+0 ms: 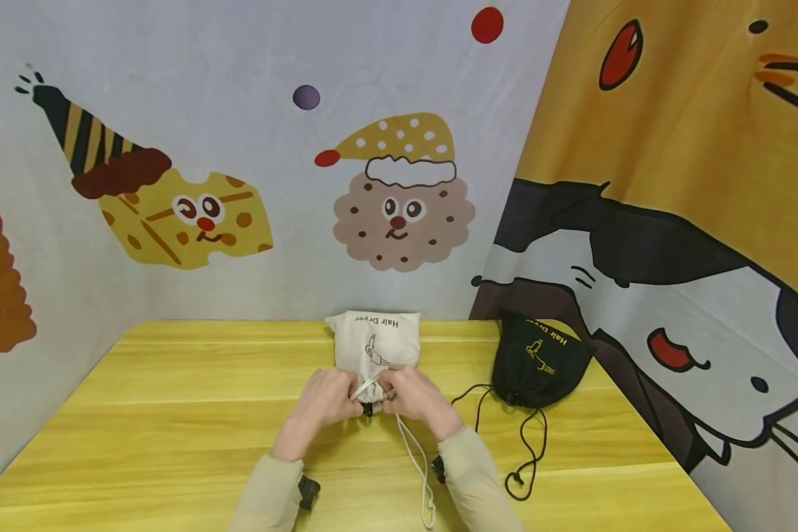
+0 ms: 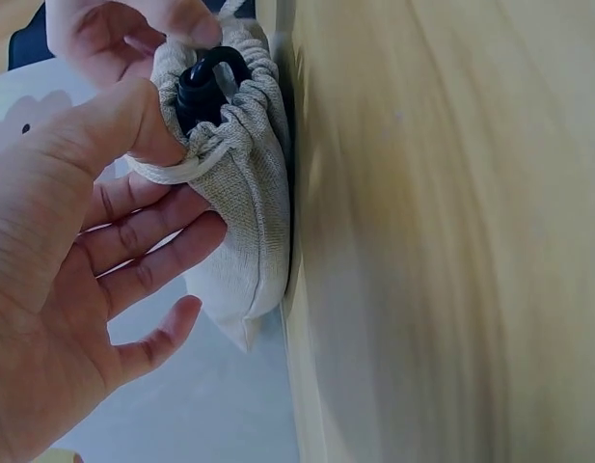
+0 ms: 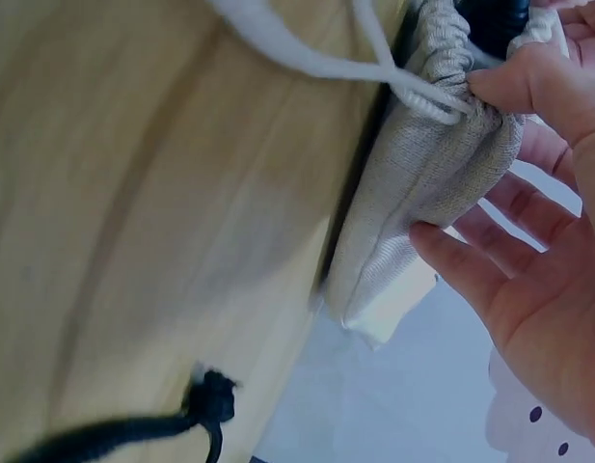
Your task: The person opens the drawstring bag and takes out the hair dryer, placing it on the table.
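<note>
A cream drawstring bag [image 1: 399, 343] printed "Hair Dryer" lies on the table, its gathered mouth toward me. My left hand [image 1: 329, 395] pinches the left side of the mouth by thumb and index finger, the white cord passing by the thumb; its other fingers [image 2: 148, 241] are spread beside the cloth. On the right side, my right hand [image 1: 412, 395] grips the gathered rim, thumb on top and fingers behind the bag. A black object with a loop [image 2: 205, 87] shows inside the mouth; the rest of it is hidden. White cord [image 1: 420, 473] trails toward me past my right wrist.
A black drawstring bag [image 1: 539, 369], also printed "Hair Dryer", lies at the table's right edge, its black cords [image 1: 539, 443] spread toward me. A cartoon-printed cloth [image 1: 239, 295] hangs behind the wooden table [image 1: 173, 414].
</note>
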The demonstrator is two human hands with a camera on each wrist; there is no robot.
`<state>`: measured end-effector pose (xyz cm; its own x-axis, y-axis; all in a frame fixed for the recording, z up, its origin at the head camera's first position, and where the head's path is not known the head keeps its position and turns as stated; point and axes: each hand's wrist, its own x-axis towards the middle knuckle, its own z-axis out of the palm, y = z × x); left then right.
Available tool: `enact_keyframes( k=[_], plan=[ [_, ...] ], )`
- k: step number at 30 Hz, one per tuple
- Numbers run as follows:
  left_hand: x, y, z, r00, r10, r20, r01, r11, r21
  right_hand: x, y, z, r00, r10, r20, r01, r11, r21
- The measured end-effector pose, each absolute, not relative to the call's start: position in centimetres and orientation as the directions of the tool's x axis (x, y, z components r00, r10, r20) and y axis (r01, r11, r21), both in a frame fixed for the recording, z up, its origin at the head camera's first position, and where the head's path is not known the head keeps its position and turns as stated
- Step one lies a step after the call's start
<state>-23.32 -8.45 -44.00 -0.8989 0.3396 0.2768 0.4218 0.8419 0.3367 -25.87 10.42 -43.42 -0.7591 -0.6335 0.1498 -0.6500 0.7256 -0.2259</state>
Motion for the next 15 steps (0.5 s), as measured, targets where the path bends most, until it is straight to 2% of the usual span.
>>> enact_keyframes(
  k=[7,15],
  plan=[
    [-23.24,-8.96,-44.02,-0.897,0.334,0.290,0.420,0.847,0.325,-25.82,11.11,-43.22,-0.777,-0.609,0.157,-0.628,0.735,-0.255],
    [-23.24,-8.58,-44.11,-0.886,0.378,0.267,0.450,0.837,0.310,-25.70,11.24,-43.04,-0.776,-0.608,0.169,-0.631,0.741,-0.231]
  ],
)
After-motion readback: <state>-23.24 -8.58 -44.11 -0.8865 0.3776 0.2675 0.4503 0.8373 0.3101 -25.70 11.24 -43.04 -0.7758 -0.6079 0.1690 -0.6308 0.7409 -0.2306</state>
